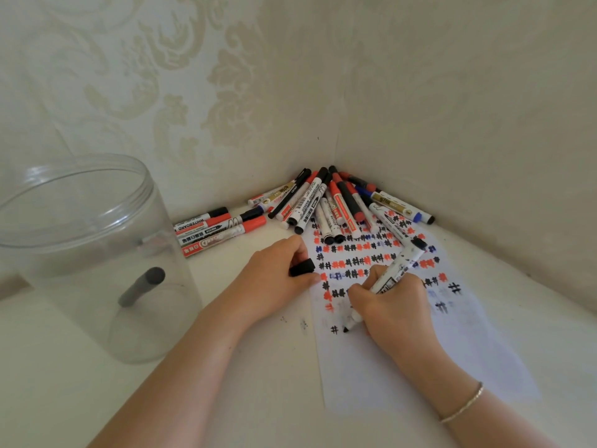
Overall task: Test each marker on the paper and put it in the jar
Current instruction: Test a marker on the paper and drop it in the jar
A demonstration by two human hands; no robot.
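Testing w/ right hand (392, 313) gripping marker (386, 279) on paper (403, 367); left hand (274, 279) pinches cap (302, 267). I see one in jar (87, 253), pile (323, 205) left.

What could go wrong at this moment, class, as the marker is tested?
1. The right hand rests on the paper beside fresh marks, so ink may smear.
2. The cap held in the left hand could slip and roll away.
3. The left forearm lies near the jar and might knock it.

Right hand (392, 310) pressing marker (386, 282) to paper (403, 367); left hand (274, 279) pinching, seemingly, its cap (302, 267)
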